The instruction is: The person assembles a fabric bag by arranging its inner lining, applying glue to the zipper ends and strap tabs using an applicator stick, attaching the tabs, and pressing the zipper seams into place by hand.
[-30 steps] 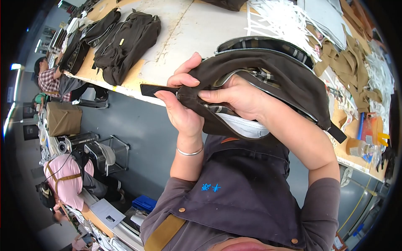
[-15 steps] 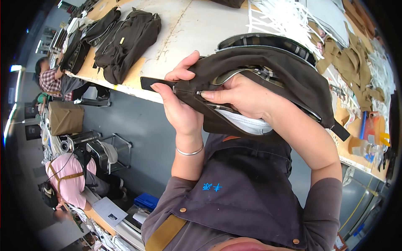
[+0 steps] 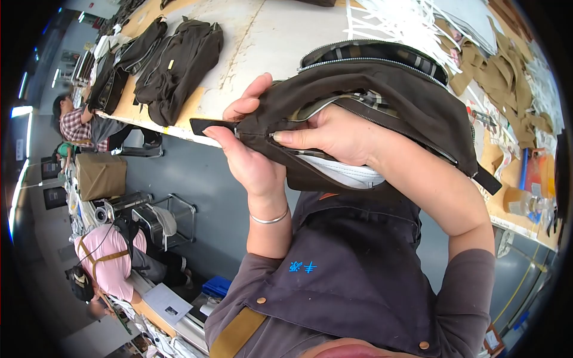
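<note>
A dark brown zippered bag (image 3: 382,89) with plaid lining is held up in front of my apron, over the table's near edge. My left hand (image 3: 253,155) cups its left end, thumb below and fingers above, around a short black strap tab (image 3: 210,127). My right hand (image 3: 340,134) reaches into the open zippered pocket. Its thumb presses the pocket edge near the zipper's left end, while its other fingertips are hidden inside. A white inner panel (image 3: 343,171) shows below that hand. An upper compartment with a metal zipper (image 3: 370,61) gapes open. Another strap end (image 3: 486,179) sticks out at right.
More dark bags (image 3: 179,71) lie on the table (image 3: 250,36) at left. White strips (image 3: 394,24), tan fabric pieces (image 3: 507,77) and a clear plastic container (image 3: 525,203) are at right. Two seated people work on the left, near a brown box (image 3: 100,176) and a metal stool (image 3: 173,221).
The bag and both hands have shifted slightly left in view. The right thumb stays at the zipper's left end, and both holds look the same.
</note>
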Action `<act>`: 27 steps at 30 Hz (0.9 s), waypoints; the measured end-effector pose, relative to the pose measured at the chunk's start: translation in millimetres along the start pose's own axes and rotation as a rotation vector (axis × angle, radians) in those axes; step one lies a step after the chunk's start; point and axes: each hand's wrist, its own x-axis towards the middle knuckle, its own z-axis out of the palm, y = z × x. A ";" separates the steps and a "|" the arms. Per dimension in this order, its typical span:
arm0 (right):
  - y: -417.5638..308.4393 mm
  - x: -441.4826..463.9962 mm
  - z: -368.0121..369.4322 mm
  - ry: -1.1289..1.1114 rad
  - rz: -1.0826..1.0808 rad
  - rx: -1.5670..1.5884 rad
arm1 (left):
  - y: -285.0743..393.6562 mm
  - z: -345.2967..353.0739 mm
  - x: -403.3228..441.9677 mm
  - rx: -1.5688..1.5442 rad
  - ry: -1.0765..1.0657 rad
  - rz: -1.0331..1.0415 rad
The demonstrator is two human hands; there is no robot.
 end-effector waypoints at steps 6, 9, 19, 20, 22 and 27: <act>0.3 3.9 7.6 0.082 -0.130 -0.028 | 3.9 2.5 -2.8 0.239 -0.027 -0.020; -1.0 5.5 3.8 0.039 -0.109 0.006 | 4.6 1.8 -9.1 0.464 -0.077 -0.021; -5.2 1.2 11.1 0.011 -0.257 0.027 | -0.8 4.8 -9.6 0.353 -0.035 -0.038; -5.4 0.9 11.1 0.011 -0.236 0.005 | -0.4 4.3 -10.0 0.362 -0.032 -0.054; -6.5 0.4 10.4 0.010 -0.195 -0.042 | -0.4 3.8 -11.0 0.345 -0.020 -0.070; -12.7 -4.8 5.7 -0.045 -0.081 0.093 | -0.7 3.1 -12.2 0.251 -0.009 -0.090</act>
